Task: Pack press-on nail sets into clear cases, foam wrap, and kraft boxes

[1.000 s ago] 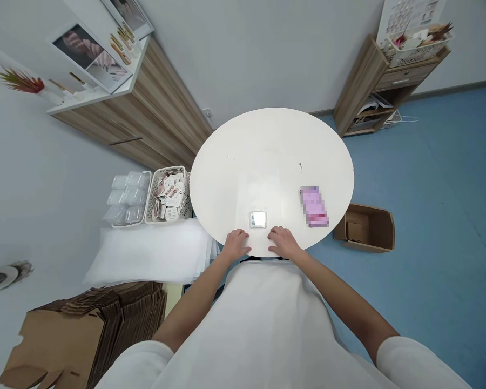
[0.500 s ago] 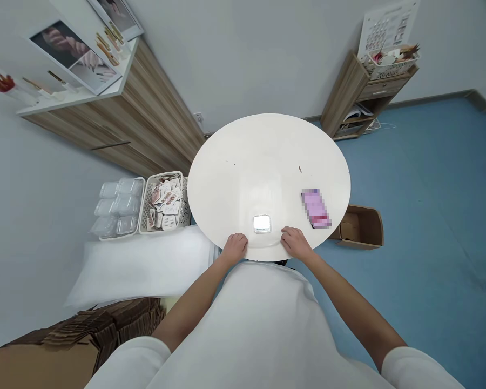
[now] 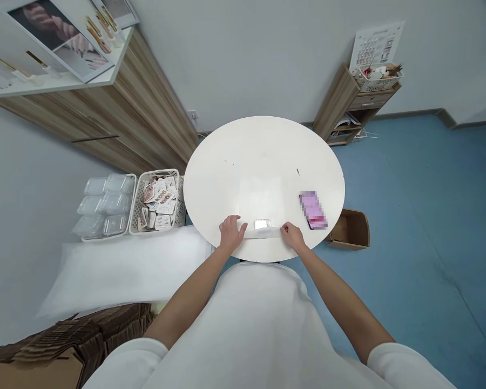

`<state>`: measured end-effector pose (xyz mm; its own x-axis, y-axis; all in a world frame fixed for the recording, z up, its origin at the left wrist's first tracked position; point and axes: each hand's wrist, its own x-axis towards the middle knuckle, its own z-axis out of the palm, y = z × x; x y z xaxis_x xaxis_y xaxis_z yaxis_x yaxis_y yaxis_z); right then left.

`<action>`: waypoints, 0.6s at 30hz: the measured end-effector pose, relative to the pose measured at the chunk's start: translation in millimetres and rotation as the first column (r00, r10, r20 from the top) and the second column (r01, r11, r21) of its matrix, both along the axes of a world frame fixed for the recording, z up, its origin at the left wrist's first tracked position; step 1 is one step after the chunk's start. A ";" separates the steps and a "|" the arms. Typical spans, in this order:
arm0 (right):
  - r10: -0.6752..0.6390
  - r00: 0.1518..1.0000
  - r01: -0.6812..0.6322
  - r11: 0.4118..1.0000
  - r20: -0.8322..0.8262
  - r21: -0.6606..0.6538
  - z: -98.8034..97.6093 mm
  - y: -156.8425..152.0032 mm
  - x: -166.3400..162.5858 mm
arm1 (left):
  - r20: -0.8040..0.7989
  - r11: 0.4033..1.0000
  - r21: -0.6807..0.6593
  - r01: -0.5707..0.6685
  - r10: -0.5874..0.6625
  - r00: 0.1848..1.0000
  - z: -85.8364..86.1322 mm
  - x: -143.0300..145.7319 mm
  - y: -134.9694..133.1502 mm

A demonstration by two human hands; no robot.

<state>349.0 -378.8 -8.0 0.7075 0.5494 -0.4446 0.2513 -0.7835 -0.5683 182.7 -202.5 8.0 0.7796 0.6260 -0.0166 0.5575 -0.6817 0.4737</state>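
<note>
pink item (image 3: 312,209), cardboard box (image 3: 362,230), packet basket (image 3: 181,200)

One round white counter (image 3: 263,156) carried three things: one small shiny case (image 3: 262,223), one white strip (image 3: 267,233) and one pink item (image 3: 312,209). Two hands, left hand (image 3: 230,233) and right hand (image 3: 292,236), showed. Nearby stood two white baskets (image 3: 180,202) and one cardboard box (image 3: 350,231).

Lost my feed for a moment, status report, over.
Left hand flat on one end of white strip, right hand pinching the other. Small clear box just behind strip. Phone apart, to the right.
</note>
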 end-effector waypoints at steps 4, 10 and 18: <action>-0.024 1.000 0.024 0.998 -0.001 -0.062 -1.7 3.5 -0.6 | -0.040 0.771 0.188 0.608 -0.613 0.789 0.2 -8.4 -24.9; -0.017 0.999 0.017 1.000 0.033 -0.005 -2.9 -1.3 4.7 | -0.220 0.736 0.193 0.649 -0.613 0.759 -18.9 9.9 -36.4; 0.392 0.761 -0.507 0.856 0.517 0.098 20.2 3.4 -14.0 | -0.160 0.752 0.099 0.651 -0.634 0.756 -20.1 18.3 -17.1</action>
